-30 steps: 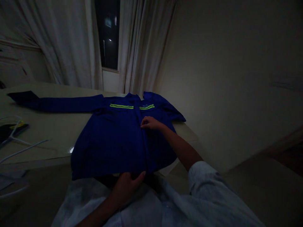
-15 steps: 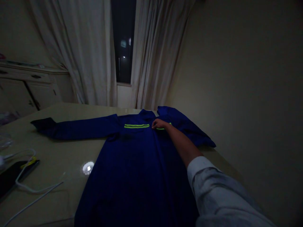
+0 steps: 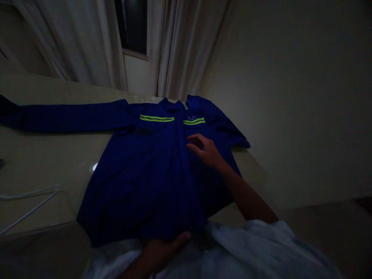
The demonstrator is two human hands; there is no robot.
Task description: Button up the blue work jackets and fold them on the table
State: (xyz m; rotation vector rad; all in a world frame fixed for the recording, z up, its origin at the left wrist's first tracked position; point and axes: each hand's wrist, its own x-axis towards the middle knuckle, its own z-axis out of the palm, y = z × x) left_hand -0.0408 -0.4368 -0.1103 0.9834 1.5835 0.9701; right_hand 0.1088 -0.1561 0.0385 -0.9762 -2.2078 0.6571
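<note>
A dark blue long-sleeved work jacket (image 3: pixel 139 166) lies spread front up on the table, collar at the far end. Yellow-green reflective stripes (image 3: pixel 157 118) cross its chest, and small pale lettering sits above the right-hand stripe. My right hand (image 3: pixel 207 149) is over the jacket just right of its front placket, below that stripe. Its thumb and forefinger curve apart with a gap between them, holding nothing visible. At the jacket's near hem is my left hand (image 3: pixel 162 250), its thumb pointing right along the edge. The other fingers of that hand are hidden.
The pale, glossy table (image 3: pixel 58 155) reaches back towards the curtains (image 3: pixel 180 46) and a dark window. A white cable (image 3: pixel 31 192) lies on its left part. A plain wall (image 3: pixel 290 97) stands along the right side.
My right hand has moved from the chest stripe down the placket, and its fingers have parted. My left hand has come into view at the hem. The view has tilted down.
</note>
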